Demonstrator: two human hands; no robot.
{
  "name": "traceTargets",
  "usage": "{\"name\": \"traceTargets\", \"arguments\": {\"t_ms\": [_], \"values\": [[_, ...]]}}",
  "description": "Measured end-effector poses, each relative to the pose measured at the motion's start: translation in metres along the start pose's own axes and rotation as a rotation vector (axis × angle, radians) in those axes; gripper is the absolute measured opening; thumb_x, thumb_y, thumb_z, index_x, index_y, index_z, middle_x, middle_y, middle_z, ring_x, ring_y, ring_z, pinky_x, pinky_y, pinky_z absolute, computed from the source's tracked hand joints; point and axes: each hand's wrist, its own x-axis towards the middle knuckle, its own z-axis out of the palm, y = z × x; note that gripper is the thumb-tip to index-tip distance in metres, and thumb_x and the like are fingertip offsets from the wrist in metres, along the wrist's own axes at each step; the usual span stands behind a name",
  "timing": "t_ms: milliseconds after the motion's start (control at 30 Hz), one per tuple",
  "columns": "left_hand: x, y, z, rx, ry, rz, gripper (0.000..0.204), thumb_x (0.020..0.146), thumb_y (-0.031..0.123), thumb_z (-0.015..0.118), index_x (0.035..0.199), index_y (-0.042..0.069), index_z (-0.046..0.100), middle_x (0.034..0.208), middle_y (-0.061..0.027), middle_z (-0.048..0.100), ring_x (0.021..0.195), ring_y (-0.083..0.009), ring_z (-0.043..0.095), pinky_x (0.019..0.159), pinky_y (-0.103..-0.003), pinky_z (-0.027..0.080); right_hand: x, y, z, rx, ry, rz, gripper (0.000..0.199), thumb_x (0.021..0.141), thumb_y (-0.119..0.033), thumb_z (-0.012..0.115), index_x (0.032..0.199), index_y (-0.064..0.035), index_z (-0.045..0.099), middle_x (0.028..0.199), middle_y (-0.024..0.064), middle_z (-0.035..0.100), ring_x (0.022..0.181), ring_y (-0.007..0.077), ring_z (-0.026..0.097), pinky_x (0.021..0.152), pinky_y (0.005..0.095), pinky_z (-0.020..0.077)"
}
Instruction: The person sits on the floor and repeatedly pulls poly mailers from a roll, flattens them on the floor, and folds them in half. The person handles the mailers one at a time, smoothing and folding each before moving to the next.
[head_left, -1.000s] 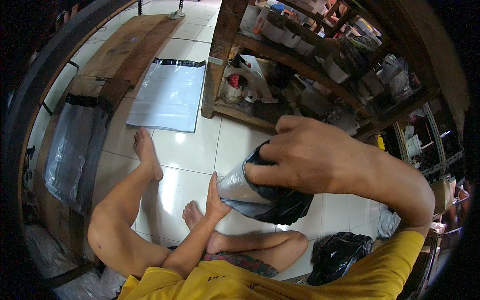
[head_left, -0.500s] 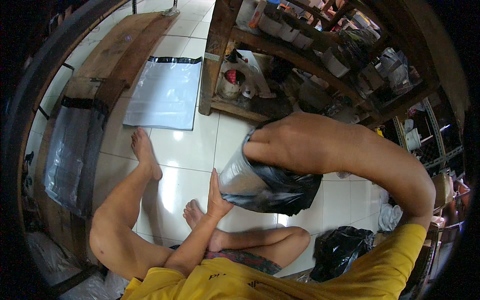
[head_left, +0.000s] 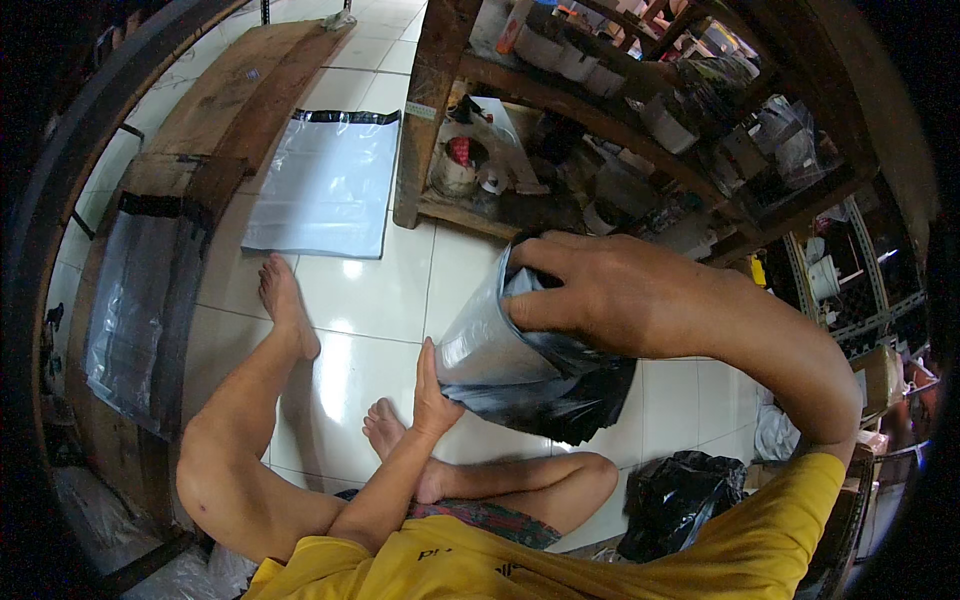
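Note:
A grey and black plastic mailing bag (head_left: 490, 340) is held tilted above the floor in front of me, bulging and curved, with its mouth toward the upper right. My right hand (head_left: 590, 285) grips the rim at the mouth, thumb and fingers bent over the edge, some fingertips hidden inside. Against the bag's lower left end rests my left hand (head_left: 436, 400), its fingers upright along the side and partly hidden behind the plastic. What the bag contains, if anything, cannot be seen.
A stack of flat white mailing bags (head_left: 325, 185) lies on the tiles beyond my foot. More grey mailing bags (head_left: 140, 310) rest on a wooden plank (head_left: 225, 120) at left. Wooden shelving (head_left: 425, 130) with tubs stands ahead; a black plastic bag (head_left: 685, 500) sits at lower right.
My right hand has come partly out of the bag's mouth, so its thumb and fingers show more. The mouth looks wider. My left hand stays at the lower end.

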Motion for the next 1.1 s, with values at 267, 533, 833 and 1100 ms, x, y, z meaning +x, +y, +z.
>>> {"name": "traceTargets", "arguments": {"t_ms": [267, 533, 833, 1100], "values": [[0.002, 0.000, -0.003, -0.003, -0.007, -0.063, 0.107, 0.071, 0.015, 0.083, 0.154, -0.004, 0.018, 0.155, -0.0321, 0.031, 0.141, -0.0478, 0.037, 0.117, -0.045, 0.035, 0.019, -0.001, -0.007, 0.072, -0.196, 0.178, 0.017, 0.093, -0.021, 0.052, 0.103, -0.0073, 0.053, 0.098, 0.0219, 0.066, 0.096, 0.0424, 0.066, 0.077, 0.0510, 0.0537], [0.001, -0.002, 0.001, 0.040, 0.003, 0.019, 0.104, 0.069, 0.009, 0.082, 0.153, -0.004, 0.022, 0.153, -0.0325, 0.033, 0.140, -0.0485, 0.037, 0.116, -0.046, 0.036, 0.002, 0.002, -0.003, 0.004, 0.049, 0.398, 0.021, 0.088, -0.007, 0.056, 0.109, -0.0037, 0.057, 0.098, 0.0266, 0.067, 0.094, 0.0446, 0.067, 0.081, 0.0532, 0.0533], [0.001, -0.001, 0.002, 0.030, 0.005, 0.017, 0.105, 0.068, 0.006, 0.081, 0.153, -0.004, 0.022, 0.151, -0.0328, 0.034, 0.139, -0.0483, 0.038, 0.116, -0.046, 0.036, -0.003, -0.001, 0.000, 0.029, 0.032, 0.089, 0.019, 0.089, -0.011, 0.056, 0.107, -0.0061, 0.059, 0.096, 0.0189, 0.066, 0.091, 0.0407, 0.068, 0.076, 0.0508, 0.0542], [0.006, -0.001, -0.002, 0.020, -0.014, -0.028, 0.107, 0.066, 0.008, 0.084, 0.153, -0.004, 0.022, 0.152, -0.0321, 0.034, 0.140, -0.0477, 0.037, 0.117, -0.046, 0.035, 0.016, 0.006, -0.002, -0.017, -0.161, 0.120, 0.017, 0.088, -0.009, 0.056, 0.104, -0.0059, 0.055, 0.097, 0.0184, 0.063, 0.093, 0.0399, 0.067, 0.076, 0.0478, 0.0542]]}}
